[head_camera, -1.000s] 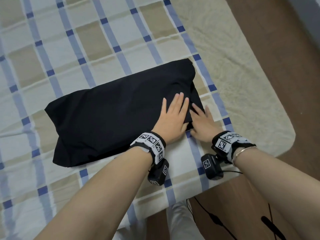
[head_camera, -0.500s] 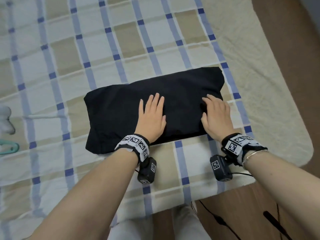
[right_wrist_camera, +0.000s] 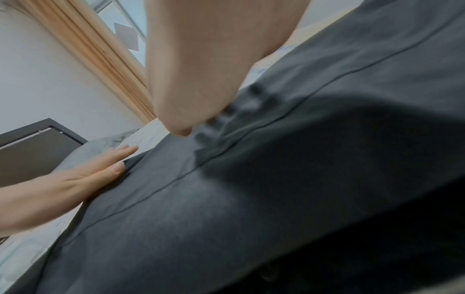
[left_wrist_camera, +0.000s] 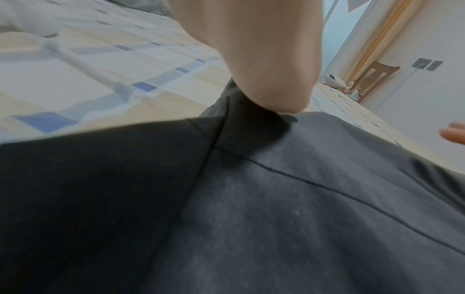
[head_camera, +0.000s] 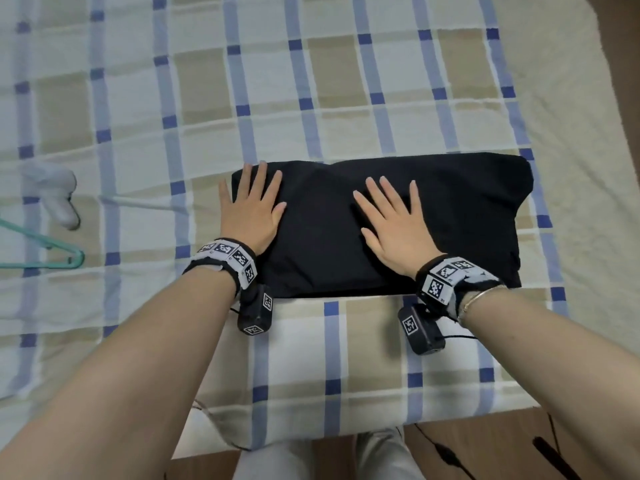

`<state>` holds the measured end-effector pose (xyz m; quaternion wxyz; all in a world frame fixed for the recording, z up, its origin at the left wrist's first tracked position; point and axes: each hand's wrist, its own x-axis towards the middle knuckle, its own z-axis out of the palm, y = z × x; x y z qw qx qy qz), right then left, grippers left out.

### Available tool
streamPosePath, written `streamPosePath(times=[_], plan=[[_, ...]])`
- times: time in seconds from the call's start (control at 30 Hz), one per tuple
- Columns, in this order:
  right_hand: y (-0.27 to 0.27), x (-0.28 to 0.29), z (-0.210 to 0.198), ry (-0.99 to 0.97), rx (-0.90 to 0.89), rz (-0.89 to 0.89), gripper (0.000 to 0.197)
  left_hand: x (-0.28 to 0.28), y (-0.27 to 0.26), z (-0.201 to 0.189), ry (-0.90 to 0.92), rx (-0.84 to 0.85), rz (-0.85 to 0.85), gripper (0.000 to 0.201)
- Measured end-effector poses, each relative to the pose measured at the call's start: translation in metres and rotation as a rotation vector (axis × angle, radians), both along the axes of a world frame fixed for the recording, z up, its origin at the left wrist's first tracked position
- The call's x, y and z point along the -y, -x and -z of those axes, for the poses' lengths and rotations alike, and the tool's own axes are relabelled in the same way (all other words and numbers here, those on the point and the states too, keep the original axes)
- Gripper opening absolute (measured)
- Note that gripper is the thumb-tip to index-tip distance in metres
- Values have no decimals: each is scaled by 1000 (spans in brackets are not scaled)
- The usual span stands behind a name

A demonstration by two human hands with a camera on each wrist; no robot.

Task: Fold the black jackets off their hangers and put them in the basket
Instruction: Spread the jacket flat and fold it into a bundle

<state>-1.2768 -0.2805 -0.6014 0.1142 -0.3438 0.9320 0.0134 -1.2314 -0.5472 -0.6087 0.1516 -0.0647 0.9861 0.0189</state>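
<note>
**Q:** Which step does this figure show?

**A:** The folded black jacket (head_camera: 398,223) lies as a flat rectangle on the checked bedspread (head_camera: 311,98), close to the bed's near edge. I judge the folding nearly done: I am pressing the bundle flat. No basket appears in any view, so the putting-away is not yet done.

**Q:** How are your hands placed?

**A:** Both are released, fingers straight and spread, palms down, grasping nothing. My left hand (head_camera: 252,206) rests on the jacket's left end, its thumb and outer edge reaching just past the cloth onto the bedspread. My right hand (head_camera: 391,220) lies flat near the jacket's middle. The right wrist view shows the left fingers (right_wrist_camera: 110,161) lying along the cloth.

**Q:** What does the next move call for?

**A:** Probably one more fold, or sliding both hands under the jacket to lift it without its slumping open.

**Q:** Anything else beside the jacket?

**A:** A teal hanger (head_camera: 52,251) lies well left of it.
</note>
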Motion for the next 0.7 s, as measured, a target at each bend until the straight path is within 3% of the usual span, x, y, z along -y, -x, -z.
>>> streamPosePath(times=[0.1, 0.17, 0.33, 0.5, 0.6, 0.7], plan=[[14, 31, 2, 15, -11, -35, 61, 8, 12, 6, 26, -18, 135, 55], [20, 47, 7, -3, 25, 4, 65, 13, 18, 16, -18, 44, 118, 58], [24, 37, 29, -182, 217, 433, 85, 28, 9, 39, -111, 338, -420, 78], [6, 11, 28, -92, 127, 292, 76, 17, -11, 34, -296, 161, -605, 80], [-6, -7, 26, -86, 91, 248, 74, 11, -20, 34, -380, 186, -782, 88], [-11, -31, 23, -111, 78, 253, 72, 9, -24, 37, -492, 174, -801, 89]])
